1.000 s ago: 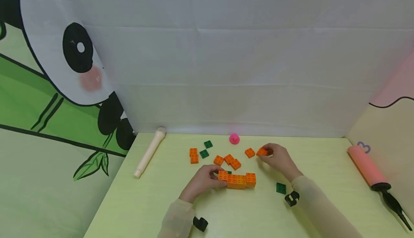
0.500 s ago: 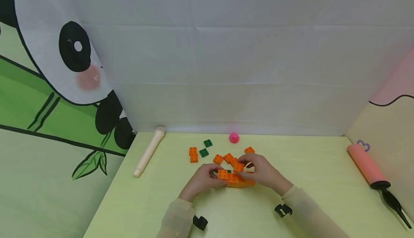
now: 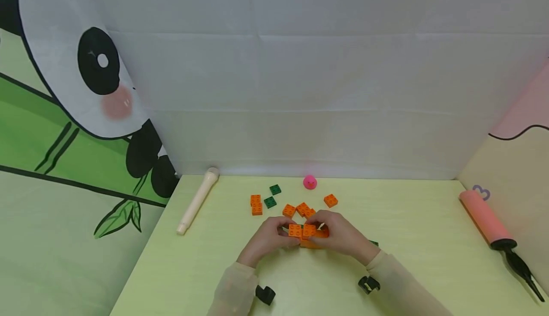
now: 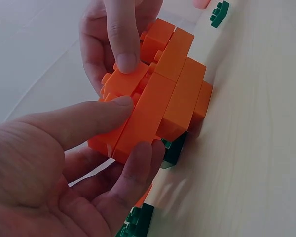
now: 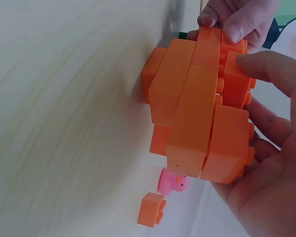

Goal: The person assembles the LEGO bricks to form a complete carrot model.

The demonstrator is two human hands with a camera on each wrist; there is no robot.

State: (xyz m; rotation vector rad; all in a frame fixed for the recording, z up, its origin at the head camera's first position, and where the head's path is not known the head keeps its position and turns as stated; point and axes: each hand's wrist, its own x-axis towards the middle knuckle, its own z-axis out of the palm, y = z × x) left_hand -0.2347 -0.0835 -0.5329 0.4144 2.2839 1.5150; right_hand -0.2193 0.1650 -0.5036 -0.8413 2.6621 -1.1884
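Both hands are at a built row of orange toy building bricks near the middle of the table. My left hand grips its left end, thumb on the upper brick and fingers beneath in the left wrist view. A single orange brick sits at the studs on top, pinched by my right hand. That brick lies beside the left end's upper brick. The left wrist view shows stepped layers and a dark green brick beneath. My right hand hides part of the row's right end in the head view.
Behind the row lie loose orange bricks, another orange brick and green bricks. A pink toy duck stands at the back edge. A cream rod lies left; a pink cylinder with black handle lies right.
My right hand has carried the orange brick from the back right, leftward and toward me, onto the row beside the left end's upper brick. My left hand has stayed in place.
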